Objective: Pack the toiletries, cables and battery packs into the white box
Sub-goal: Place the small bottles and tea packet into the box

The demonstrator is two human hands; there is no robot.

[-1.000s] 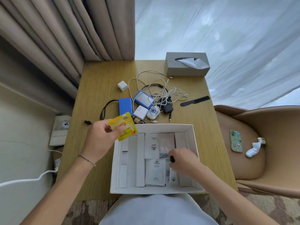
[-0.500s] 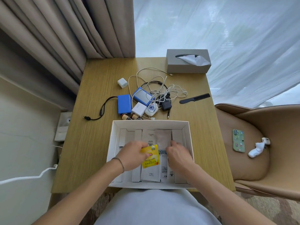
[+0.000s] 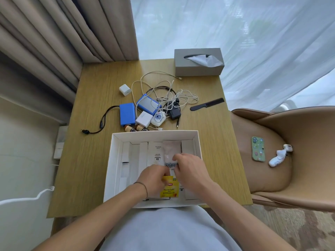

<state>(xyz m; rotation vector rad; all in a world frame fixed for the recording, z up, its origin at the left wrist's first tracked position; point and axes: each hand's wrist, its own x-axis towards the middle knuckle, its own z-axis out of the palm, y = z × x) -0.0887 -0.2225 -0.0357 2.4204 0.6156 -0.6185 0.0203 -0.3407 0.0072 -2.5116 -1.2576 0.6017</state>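
One rectangular white box [image 3: 198, 142] holds several flat paper sachets. The left hand [image 3: 154, 178] pinches one yellow tea packet [image 3: 169, 189]; the right hand [image 3: 190, 169], fingers curled, grips one translucent pouch [image 3: 171, 151].

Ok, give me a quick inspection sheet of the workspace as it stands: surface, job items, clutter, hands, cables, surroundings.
Surface: wooden table, white box at its near edge.
Job's things: yellow tea sachet and white sachets in the box; blue battery pack, power bank, white charger outside.
Clutter: tissue box, black comb.
Grippers: left hand pinches the tea sachet; right hand grips a clear packet.
Cables: white cable tangle, uncoiled.
Surroundings: chair holding a phone; curtains.
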